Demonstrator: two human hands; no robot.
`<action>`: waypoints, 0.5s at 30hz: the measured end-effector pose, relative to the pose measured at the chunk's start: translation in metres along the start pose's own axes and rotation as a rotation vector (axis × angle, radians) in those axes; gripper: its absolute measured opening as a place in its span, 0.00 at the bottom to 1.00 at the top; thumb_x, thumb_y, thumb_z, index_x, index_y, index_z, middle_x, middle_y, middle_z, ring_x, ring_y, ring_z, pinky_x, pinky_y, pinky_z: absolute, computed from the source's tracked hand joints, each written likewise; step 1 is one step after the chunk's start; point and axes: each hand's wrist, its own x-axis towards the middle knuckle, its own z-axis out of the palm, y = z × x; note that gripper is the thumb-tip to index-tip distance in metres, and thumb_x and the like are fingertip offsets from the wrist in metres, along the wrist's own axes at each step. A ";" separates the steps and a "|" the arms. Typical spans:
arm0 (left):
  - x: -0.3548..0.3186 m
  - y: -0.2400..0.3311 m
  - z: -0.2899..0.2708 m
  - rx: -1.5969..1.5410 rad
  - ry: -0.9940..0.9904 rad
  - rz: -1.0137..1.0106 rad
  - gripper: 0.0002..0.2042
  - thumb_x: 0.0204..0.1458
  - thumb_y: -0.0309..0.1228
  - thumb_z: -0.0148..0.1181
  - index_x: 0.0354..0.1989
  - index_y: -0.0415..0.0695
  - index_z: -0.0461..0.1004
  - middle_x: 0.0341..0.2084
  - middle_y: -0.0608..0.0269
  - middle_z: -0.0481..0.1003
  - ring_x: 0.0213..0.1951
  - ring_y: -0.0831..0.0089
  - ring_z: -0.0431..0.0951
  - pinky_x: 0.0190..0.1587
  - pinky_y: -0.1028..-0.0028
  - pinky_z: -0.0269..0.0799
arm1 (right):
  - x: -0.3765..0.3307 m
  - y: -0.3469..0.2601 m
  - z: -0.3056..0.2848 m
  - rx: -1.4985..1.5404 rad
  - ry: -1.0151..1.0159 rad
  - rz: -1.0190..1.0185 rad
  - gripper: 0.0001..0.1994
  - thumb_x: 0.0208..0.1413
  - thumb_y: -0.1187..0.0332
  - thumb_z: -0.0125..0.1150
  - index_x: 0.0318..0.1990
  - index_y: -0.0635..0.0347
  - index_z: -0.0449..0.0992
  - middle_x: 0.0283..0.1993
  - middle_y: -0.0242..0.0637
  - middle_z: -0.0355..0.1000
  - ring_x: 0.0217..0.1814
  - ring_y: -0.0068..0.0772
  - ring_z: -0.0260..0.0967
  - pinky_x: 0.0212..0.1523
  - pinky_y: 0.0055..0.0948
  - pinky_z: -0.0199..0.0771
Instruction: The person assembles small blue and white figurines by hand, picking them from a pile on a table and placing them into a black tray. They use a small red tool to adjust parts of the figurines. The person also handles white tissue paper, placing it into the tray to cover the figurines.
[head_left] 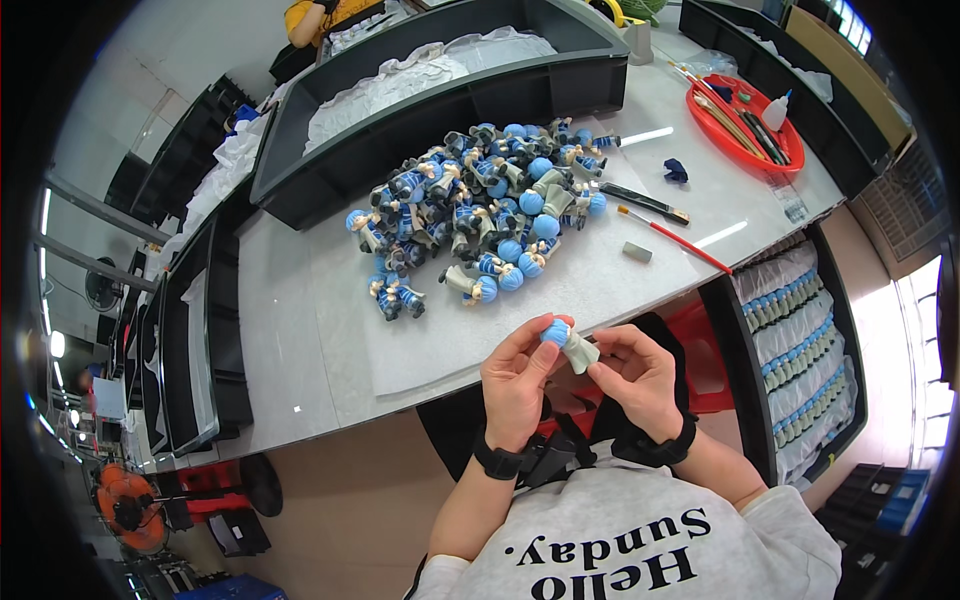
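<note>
Between my two hands, just off the table's near edge, is a small figurine (576, 349) with a blue head and a pale grey-green body. My left hand (518, 385) pinches it at the head with thumb and fingers. At the other end, my right hand (640, 375) grips the lower part of the body. On the table ahead lies a heap of similar figurines (465, 200), with blue heads, striped blue tops and dark feet, tumbled in many directions.
A long black tray (590, 85) with white lining stands behind the heap. Right of it lie a box cutter (645, 203), a red brush (680, 240), a grey block (637, 252) and a red tool dish (693, 105). A black crate (860, 400) of lined-up figurines is at my right.
</note>
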 end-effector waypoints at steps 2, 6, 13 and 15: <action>0.000 0.001 0.000 -0.033 -0.009 -0.007 0.13 0.51 0.21 0.49 0.46 0.38 0.66 0.42 0.49 0.69 0.45 0.66 0.70 0.46 0.68 0.69 | 0.000 0.001 0.000 -0.010 -0.004 -0.016 0.15 0.43 0.84 0.55 0.42 0.70 0.66 0.39 0.35 0.63 0.42 0.22 0.65 0.43 0.21 0.69; 0.001 0.003 0.002 -0.070 -0.006 -0.022 0.13 0.51 0.22 0.48 0.46 0.37 0.65 0.43 0.50 0.68 0.44 0.68 0.70 0.46 0.69 0.69 | 0.000 -0.001 0.001 -0.012 -0.019 -0.030 0.15 0.44 0.82 0.57 0.42 0.69 0.66 0.39 0.34 0.63 0.42 0.22 0.65 0.42 0.21 0.70; 0.002 0.006 0.007 0.065 0.158 -0.181 0.15 0.53 0.30 0.48 0.48 0.38 0.63 0.42 0.53 0.70 0.39 0.70 0.73 0.37 0.75 0.73 | 0.002 -0.005 0.007 -0.036 -0.057 -0.101 0.14 0.45 0.80 0.59 0.42 0.68 0.68 0.38 0.35 0.64 0.39 0.22 0.66 0.39 0.21 0.71; 0.001 0.006 0.011 0.124 0.219 -0.202 0.16 0.54 0.31 0.47 0.49 0.37 0.63 0.42 0.54 0.70 0.38 0.72 0.74 0.35 0.78 0.73 | 0.003 -0.005 0.007 -0.051 -0.041 -0.093 0.13 0.45 0.80 0.59 0.41 0.68 0.68 0.37 0.35 0.65 0.37 0.22 0.67 0.37 0.20 0.71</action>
